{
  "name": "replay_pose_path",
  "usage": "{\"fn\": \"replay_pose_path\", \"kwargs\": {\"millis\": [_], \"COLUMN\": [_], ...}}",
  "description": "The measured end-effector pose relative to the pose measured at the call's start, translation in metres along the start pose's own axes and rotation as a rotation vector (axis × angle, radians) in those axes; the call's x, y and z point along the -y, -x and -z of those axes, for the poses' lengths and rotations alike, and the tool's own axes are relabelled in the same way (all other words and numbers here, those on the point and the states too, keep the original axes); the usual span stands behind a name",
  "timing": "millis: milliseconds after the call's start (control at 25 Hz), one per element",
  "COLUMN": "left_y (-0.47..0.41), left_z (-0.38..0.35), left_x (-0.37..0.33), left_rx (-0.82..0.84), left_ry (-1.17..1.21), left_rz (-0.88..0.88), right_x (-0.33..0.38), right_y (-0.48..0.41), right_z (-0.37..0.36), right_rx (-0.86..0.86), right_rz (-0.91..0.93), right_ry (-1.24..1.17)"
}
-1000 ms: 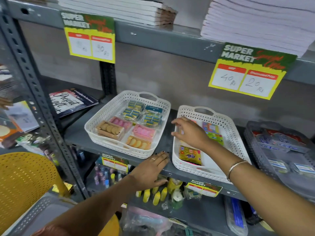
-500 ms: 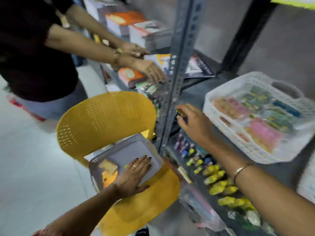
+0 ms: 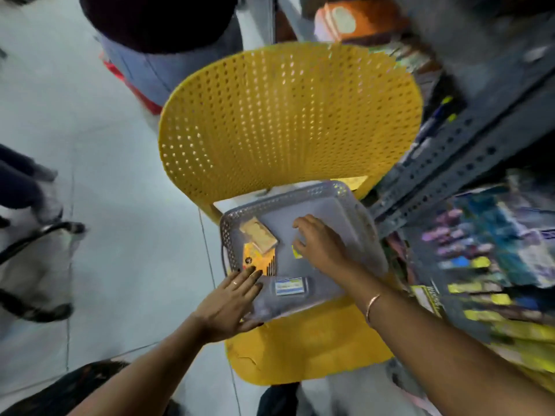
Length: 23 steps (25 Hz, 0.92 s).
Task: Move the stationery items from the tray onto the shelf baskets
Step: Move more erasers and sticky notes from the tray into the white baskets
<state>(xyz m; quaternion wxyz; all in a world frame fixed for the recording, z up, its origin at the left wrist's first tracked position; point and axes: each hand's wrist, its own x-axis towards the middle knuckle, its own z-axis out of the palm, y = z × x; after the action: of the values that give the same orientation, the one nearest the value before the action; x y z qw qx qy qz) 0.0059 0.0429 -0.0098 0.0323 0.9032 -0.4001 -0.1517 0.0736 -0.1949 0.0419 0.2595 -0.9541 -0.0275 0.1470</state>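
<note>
A grey perforated tray point(image 3: 327, 202) rests on the seat of a yellow chair point(image 3: 285, 115). In the tray lie a tan packet point(image 3: 259, 237), an orange packet point(image 3: 258, 261) under it, a blue-and-white packet point(image 3: 289, 287) near the front, and a small yellow item point(image 3: 295, 253). My left hand point(image 3: 232, 301) lies flat with fingers spread on the tray's front left corner, holding nothing. My right hand point(image 3: 319, 243) hovers inside the tray with fingers curled down at the small yellow item; a grip cannot be made out. The shelf baskets are out of view.
A grey metal shelf upright point(image 3: 456, 154) stands right of the chair, with blurred colourful stationery point(image 3: 486, 265) on the lower shelf. Another person's legs point(image 3: 168, 61) stand behind the chair. Grey floor point(image 3: 105, 175) lies to the left, with dark chair legs point(image 3: 36, 235) at the edge.
My view has swung down from the shelf baskets to the tray on the chair. My right hand left the white basket and came down into the tray; my left hand shifted to the tray's corner.
</note>
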Motion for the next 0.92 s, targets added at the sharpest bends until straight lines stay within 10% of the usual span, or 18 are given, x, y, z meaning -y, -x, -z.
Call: {"fn": "replay_pose_path", "kwargs": {"millis": [400, 920], "left_y": [-0.008, -0.006], "left_z": [-0.046, -0.039], "left_x": [0.016, 0.014], "left_rx": [-0.036, -0.009], "left_ry": [0.002, -0.027], "left_rz": [-0.075, -0.029], "right_x": [0.021, -0.011], "right_y": [-0.068, -0.053], "right_z": [-0.113, -0.043], "right_rx": [0.064, -0.092], "right_rz": [-0.131, -0.202], "right_ry": [0.008, 0.013]}}
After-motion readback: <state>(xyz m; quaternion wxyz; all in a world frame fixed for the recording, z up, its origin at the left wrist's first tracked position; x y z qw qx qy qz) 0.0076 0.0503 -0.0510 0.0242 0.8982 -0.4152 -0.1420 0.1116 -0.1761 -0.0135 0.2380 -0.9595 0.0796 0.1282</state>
